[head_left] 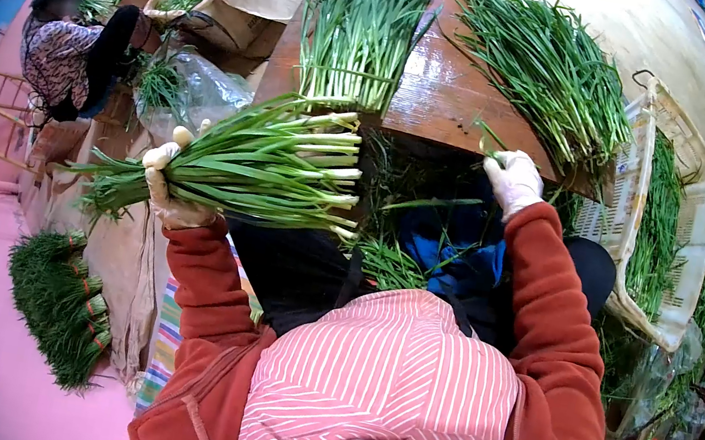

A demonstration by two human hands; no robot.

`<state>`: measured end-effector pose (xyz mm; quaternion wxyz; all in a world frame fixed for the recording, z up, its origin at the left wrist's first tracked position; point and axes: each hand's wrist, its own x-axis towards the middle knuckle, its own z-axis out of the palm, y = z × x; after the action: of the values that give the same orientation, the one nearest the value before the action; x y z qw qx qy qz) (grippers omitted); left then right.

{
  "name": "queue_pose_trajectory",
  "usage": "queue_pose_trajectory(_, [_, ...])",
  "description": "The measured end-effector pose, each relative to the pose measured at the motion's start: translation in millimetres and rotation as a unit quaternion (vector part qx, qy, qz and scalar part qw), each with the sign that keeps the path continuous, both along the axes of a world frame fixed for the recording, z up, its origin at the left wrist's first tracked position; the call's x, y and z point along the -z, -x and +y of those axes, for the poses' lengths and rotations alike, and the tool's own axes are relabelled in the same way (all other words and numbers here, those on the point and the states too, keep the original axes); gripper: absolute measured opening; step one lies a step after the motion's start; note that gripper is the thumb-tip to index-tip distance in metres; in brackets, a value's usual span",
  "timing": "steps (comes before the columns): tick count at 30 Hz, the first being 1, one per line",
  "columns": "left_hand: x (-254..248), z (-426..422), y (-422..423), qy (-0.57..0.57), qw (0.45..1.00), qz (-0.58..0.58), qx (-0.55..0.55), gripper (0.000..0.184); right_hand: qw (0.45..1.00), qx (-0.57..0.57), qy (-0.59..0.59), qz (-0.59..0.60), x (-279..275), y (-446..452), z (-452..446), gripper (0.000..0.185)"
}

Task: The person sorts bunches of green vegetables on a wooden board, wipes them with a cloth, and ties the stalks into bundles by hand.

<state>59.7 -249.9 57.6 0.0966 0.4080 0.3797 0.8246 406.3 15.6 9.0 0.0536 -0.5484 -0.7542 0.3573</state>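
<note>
My left hand (171, 176), in a pale glove, is wrapped round a thick bunch of green chives (259, 163). The bunch lies sideways above my lap, its white stem ends to the right and its leaf tips to the left. My right hand (513, 180), gloved too, is closed at the front edge of the wooden table (458, 89), with a thin chive leaf (491, 137) at its fingertips. On the table stands a tied bundle of chives (360, 35) at the left. A loose pile of chives (552, 76) lies at the right.
A white plastic crate (642, 189) holding chives stands to the right. Trimmings (392, 264) and blue cloth (460, 247) lie at my lap. Tied bundles (68, 303) rest on the floor at left. Another person (76, 62) sits at the upper left near chives.
</note>
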Motion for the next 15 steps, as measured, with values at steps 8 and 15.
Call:
queue_pose_trajectory(8, [4.7, 10.4, -18.4, -0.062, 0.983, -0.155, 0.070, 0.006, 0.856, -0.257, 0.268, 0.359, -77.0, 66.2, -64.9, 0.073])
queue_pose_trajectory(15, [2.0, 9.4, -19.0, -0.051, 0.955, -0.273, 0.101, 0.005, 0.879, -0.088, 0.262, 0.388, -76.6, 58.9, -60.4, 0.018])
